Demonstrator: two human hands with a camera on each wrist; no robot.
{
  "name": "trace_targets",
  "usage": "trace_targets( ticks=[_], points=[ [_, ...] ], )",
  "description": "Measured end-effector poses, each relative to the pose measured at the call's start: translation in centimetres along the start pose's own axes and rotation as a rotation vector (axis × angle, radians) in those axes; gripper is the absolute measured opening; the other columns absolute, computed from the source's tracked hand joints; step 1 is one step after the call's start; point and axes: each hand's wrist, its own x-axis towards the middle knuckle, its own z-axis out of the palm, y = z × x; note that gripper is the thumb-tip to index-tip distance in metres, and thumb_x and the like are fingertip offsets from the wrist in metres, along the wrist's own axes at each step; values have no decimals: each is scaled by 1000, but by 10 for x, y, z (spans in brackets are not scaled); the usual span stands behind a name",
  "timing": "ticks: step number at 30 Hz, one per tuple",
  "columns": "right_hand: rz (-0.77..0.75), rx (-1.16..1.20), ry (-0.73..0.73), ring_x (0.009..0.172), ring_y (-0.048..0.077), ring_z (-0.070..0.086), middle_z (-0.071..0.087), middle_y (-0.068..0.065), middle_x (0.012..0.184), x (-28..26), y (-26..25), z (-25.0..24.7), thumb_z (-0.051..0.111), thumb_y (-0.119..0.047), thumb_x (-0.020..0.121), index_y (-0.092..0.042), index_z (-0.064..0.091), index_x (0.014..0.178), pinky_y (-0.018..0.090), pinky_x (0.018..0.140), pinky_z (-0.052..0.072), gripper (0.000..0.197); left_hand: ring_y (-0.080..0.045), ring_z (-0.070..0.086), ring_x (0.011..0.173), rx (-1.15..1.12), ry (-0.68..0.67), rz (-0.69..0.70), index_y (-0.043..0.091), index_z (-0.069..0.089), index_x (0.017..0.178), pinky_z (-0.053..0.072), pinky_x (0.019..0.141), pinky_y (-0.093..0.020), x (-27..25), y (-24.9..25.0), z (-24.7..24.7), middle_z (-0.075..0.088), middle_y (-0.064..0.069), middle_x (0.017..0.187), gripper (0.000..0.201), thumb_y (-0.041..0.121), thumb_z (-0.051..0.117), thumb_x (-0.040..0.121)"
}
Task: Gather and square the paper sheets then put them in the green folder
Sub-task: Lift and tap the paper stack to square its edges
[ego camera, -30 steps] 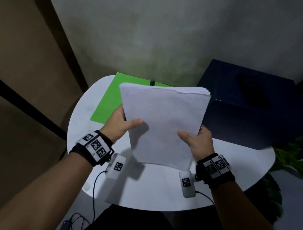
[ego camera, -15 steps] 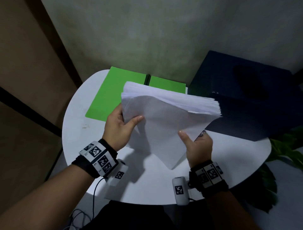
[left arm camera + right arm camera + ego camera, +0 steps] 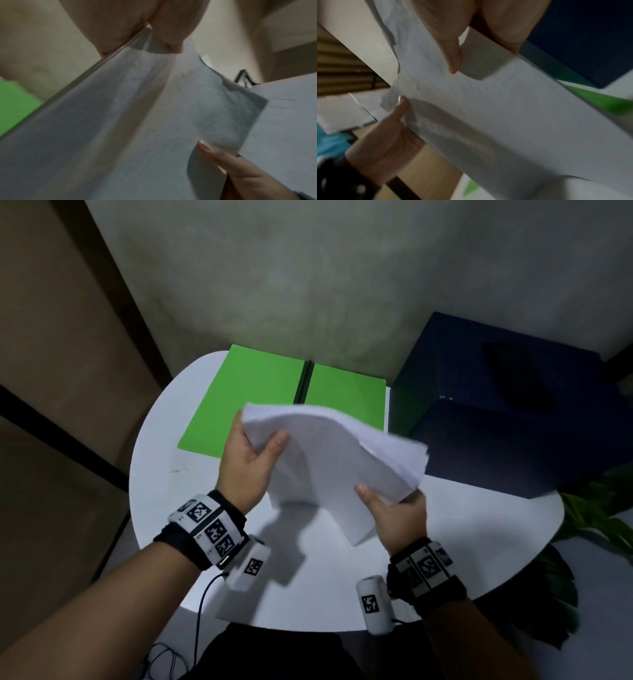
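Observation:
A stack of white paper sheets [image 3: 335, 453] hangs in the air over the round white table [image 3: 164, 474], bent into an arch. My left hand [image 3: 255, 450] pinches its upper left corner, thumb on top. My right hand [image 3: 387, 505] pinches its lower right edge. The left wrist view shows the sheets [image 3: 120, 121] from below, with the left thumb and fingers clamped on the corner. The right wrist view shows the sheets [image 3: 505, 108] held between the right thumb and fingers. The green folder [image 3: 246, 398] lies open and flat on the table behind the stack.
A dark blue box [image 3: 496, 419] stands at the table's right rear, against the wall. Green plant leaves [image 3: 596, 508] reach in at the right edge. A brown wall panel is on the left. A cable [image 3: 202, 604] hangs below the left wrist.
The stack has tipped from nearly upright and flat to a bowed, more level pose, lowered toward the table. Both hands kept their hold.

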Motion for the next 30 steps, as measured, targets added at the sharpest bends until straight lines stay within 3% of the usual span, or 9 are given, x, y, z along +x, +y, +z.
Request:
trace_targets(
  ticks=[3, 5, 8, 13, 17, 21, 24, 26, 30],
  points=[
    [109, 38, 48, 72, -10, 68, 71, -11, 85, -1, 15, 3, 85, -3, 70, -18, 67, 87, 8, 70, 52, 30, -9, 69, 96, 74, -125, -120, 1, 55, 126, 56, 85, -25, -8, -30, -1, 72, 8, 107, 76, 51, 76, 74],
    [114, 70, 59, 68, -12, 67, 69, -11, 84, 1, 17, 7, 83, 1, 71, -20, 65, 82, 3, 63, 48, 30, -9, 69, 87, 118, -160, -123, 4, 60, 124, 56, 82, -24, -10, -34, 1, 74, 21, 100, 78, 60, 73, 71],
    [117, 96, 86, 67, -14, 66, 70, -13, 79, 2, 18, 9, 83, -2, 72, -21, 62, 82, 1, 61, 47, 30, 8, 67, 89, 108, -132, -111, 2, 62, 120, 50, 78, -10, -6, -35, 6, 71, 32, 93, 64, 44, 75, 73],
    [117, 36, 41, 68, -6, 69, 73, -14, 71, 8, 17, 8, 81, -8, 76, -21, 67, 80, 6, 60, 50, 20, 11, 67, 87, 104, -82, -168, 18, 66, 107, 49, 75, -8, 0, -39, 11, 71, 32, 89, 45, 43, 74, 69],
    [134, -2, 17, 72, -5, 69, 72, -10, 87, 9, 18, 7, 81, -11, 77, -21, 66, 92, 4, 60, 49, 23, 6, 69, 89, 111, -36, -207, 22, 66, 105, 53, 80, -14, 2, -49, 13, 74, 19, 91, 32, 31, 79, 76],
    [107, -22, -41, 89, -17, 63, 67, -16, 105, 23, 20, 1, 72, -12, 86, -21, 56, 117, 1, 75, 46, 36, 6, 69, 86, 168, -29, -238, 20, 68, 102, 53, 78, -14, 19, -48, 18, 73, 14, 96, 25, 19, 79, 80],
    [189, -23, -98, 115, 4, 62, 66, -7, 124, 24, 38, 4, 67, -20, 90, -21, 53, 128, 30, 102, 47, 41, 2, 69, 82, 254, -43, -349, 18, 70, 102, 52, 72, -14, 28, -58, 20, 73, 9, 94, 20, 22, 76, 83],
    [266, -30, -127, 121, 15, 60, 65, -6, 128, 23, 61, 3, 68, -34, 82, -25, 55, 130, 46, 109, 43, 51, 3, 66, 77, 305, -84, -430, 13, 71, 105, 49, 62, -7, 28, -70, 19, 72, 5, 96, 23, 23, 74, 85],
    [287, -161, -89, 115, 15, 63, 68, -7, 121, 25, 71, 6, 65, -23, 87, -26, 58, 125, 46, 106, 46, 38, -1, 64, 75, 389, -176, -578, 15, 70, 105, 45, 56, -13, 30, -90, 15, 72, 2, 96, 30, 39, 70, 87]
  ],
)
